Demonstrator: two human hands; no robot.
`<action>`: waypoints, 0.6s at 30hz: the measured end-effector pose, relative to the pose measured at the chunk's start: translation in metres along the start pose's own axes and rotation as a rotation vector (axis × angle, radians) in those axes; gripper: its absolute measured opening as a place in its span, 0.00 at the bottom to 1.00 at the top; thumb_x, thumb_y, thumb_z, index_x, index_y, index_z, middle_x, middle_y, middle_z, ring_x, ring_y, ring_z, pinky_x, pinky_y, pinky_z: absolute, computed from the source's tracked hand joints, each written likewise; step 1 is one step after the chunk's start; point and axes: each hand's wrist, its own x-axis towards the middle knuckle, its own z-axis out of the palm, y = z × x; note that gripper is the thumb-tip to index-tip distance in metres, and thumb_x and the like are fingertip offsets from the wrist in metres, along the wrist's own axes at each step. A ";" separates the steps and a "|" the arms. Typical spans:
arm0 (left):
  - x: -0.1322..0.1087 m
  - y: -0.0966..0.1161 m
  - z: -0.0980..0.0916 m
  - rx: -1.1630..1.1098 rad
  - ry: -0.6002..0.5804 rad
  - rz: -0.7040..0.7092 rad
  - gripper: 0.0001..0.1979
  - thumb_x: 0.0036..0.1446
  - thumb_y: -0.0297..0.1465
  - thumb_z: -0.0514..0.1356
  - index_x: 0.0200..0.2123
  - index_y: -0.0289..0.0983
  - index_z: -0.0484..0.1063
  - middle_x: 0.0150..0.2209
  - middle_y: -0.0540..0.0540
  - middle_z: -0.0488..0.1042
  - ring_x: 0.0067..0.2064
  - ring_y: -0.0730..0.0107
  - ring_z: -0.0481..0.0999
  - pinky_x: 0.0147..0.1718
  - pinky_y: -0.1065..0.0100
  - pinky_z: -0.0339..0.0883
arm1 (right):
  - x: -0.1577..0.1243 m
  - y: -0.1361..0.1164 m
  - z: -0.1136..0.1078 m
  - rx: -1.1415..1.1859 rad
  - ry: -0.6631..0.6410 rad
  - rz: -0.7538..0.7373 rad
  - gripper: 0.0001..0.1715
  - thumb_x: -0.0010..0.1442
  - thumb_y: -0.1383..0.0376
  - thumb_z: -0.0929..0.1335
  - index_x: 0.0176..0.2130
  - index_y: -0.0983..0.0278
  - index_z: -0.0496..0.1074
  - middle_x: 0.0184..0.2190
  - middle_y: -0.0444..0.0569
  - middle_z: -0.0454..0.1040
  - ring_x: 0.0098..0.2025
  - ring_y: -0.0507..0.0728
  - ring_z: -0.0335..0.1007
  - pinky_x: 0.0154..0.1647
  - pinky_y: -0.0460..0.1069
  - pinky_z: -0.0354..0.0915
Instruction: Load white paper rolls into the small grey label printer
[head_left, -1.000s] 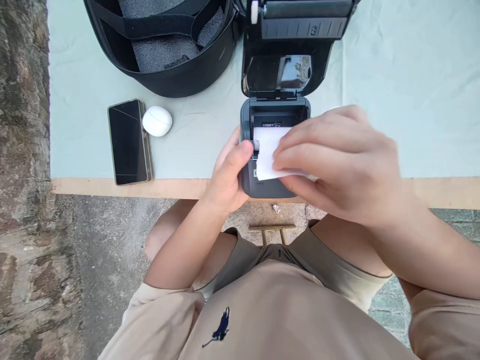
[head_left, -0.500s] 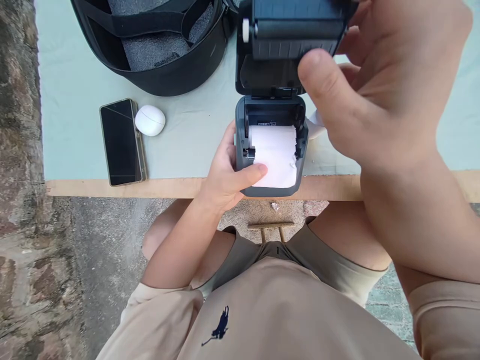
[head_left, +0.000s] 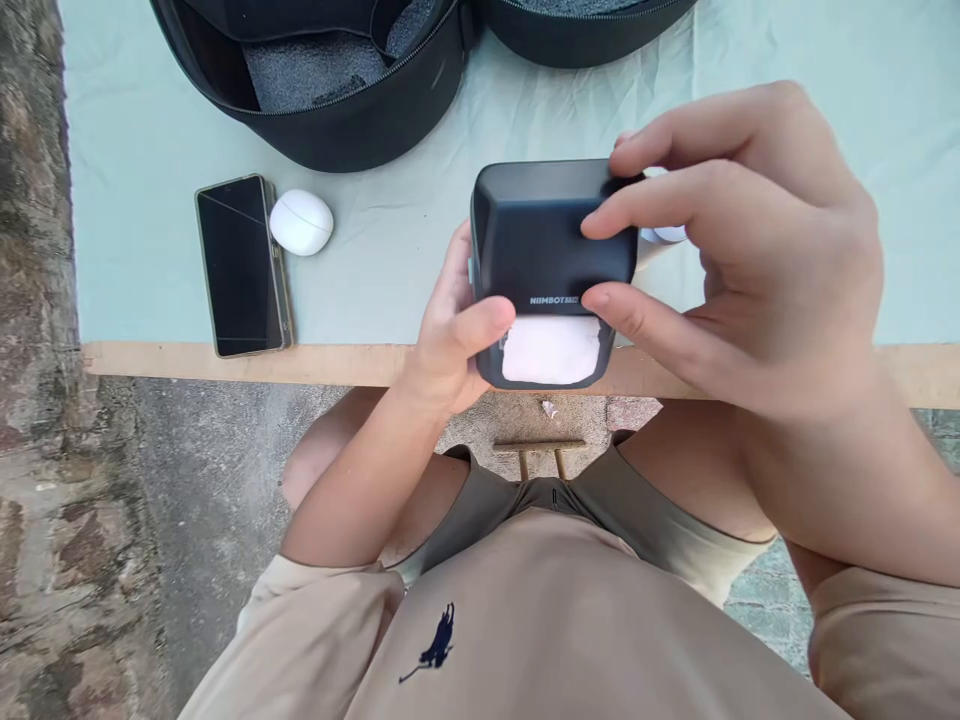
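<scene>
A small dark label printer [head_left: 536, 240] sits at the near edge of the table [head_left: 225, 362], its lid folded down over the body. A strip of white paper [head_left: 551, 350] shows at its front. My left hand [head_left: 450, 335] grips the printer's left side, thumb resting at the paper's left corner. My right hand [head_left: 742, 260] holds the lid from the right, fingertips pressed on its top and thumb at its front edge.
A black phone [head_left: 238, 265] lies face up at the left, with a white oval case [head_left: 301, 222] beside it. An open black carrying bag [head_left: 337, 80] with grey foam stands at the back. A small white object [head_left: 667, 232] peeks out behind my right fingers.
The printer lid stood open with the paper roll exposed. My right hand left the paper, reached up to the lid and swung it down over the roll. My left hand stayed on the printer.
</scene>
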 end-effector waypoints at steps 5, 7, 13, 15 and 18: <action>0.002 0.001 0.001 0.035 -0.020 0.016 0.21 0.53 0.39 0.64 0.47 0.40 0.65 0.42 0.44 0.77 0.53 0.52 0.77 0.33 0.65 0.75 | -0.004 -0.012 -0.002 -0.005 -0.065 0.008 0.11 0.60 0.64 0.68 0.45 0.60 0.68 0.55 0.53 0.69 0.60 0.60 0.65 0.58 0.57 0.69; 0.002 0.001 -0.001 0.054 -0.024 0.013 0.19 0.52 0.37 0.64 0.47 0.39 0.66 0.41 0.44 0.77 0.50 0.54 0.78 0.30 0.67 0.72 | -0.004 -0.015 -0.003 0.001 -0.103 0.030 0.13 0.61 0.67 0.67 0.47 0.61 0.67 0.57 0.54 0.68 0.62 0.60 0.64 0.59 0.57 0.68; 0.001 0.000 -0.002 0.068 -0.014 -0.008 0.20 0.52 0.36 0.65 0.48 0.43 0.66 0.39 0.48 0.78 0.42 0.60 0.80 0.27 0.68 0.70 | -0.003 -0.015 -0.005 -0.007 -0.126 0.094 0.14 0.59 0.68 0.68 0.46 0.59 0.66 0.56 0.53 0.68 0.59 0.60 0.66 0.50 0.55 0.70; 0.002 0.000 0.000 0.045 -0.024 -0.008 0.20 0.54 0.42 0.63 0.48 0.42 0.68 0.42 0.47 0.78 0.52 0.56 0.77 0.37 0.64 0.75 | -0.002 -0.011 -0.004 0.012 -0.108 0.095 0.12 0.59 0.66 0.68 0.45 0.59 0.67 0.55 0.51 0.70 0.57 0.59 0.68 0.49 0.54 0.71; 0.004 0.001 0.005 0.005 0.007 -0.023 0.20 0.60 0.47 0.52 0.44 0.39 0.72 0.47 0.44 0.77 0.65 0.52 0.65 0.56 0.56 0.71 | -0.003 -0.006 -0.003 0.030 -0.044 0.049 0.10 0.63 0.66 0.64 0.44 0.61 0.70 0.54 0.53 0.72 0.56 0.58 0.70 0.53 0.55 0.71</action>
